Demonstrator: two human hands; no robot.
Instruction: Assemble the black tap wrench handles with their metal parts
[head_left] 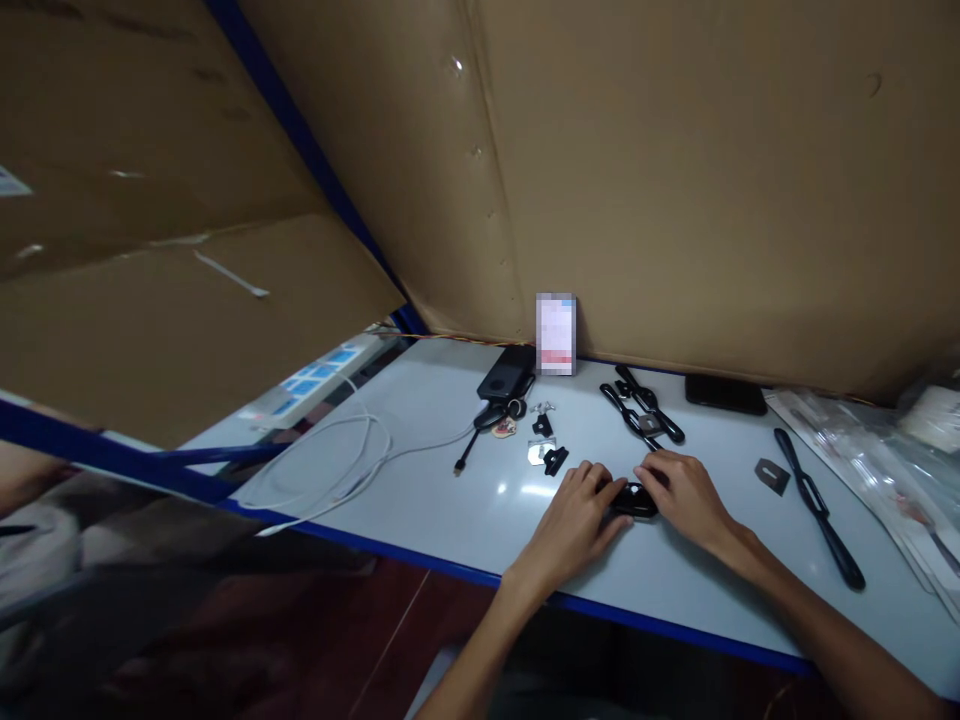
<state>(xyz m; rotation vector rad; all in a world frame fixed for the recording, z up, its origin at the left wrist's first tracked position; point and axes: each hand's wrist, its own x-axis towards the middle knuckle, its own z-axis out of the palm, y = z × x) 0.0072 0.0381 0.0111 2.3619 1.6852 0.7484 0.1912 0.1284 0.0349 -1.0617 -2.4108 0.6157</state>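
The left hand [576, 512] and right hand [686, 495] grasp one small black plastic part [634, 500] on the pale grey table [450, 500]. Long black straps [646, 408] lie just beyond that part.

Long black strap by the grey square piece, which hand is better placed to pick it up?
Right, probably. The right hand sits nearer the long black strap, with only bare table between them. The left hand would have to cross over the right hand and the small black piece both hold.
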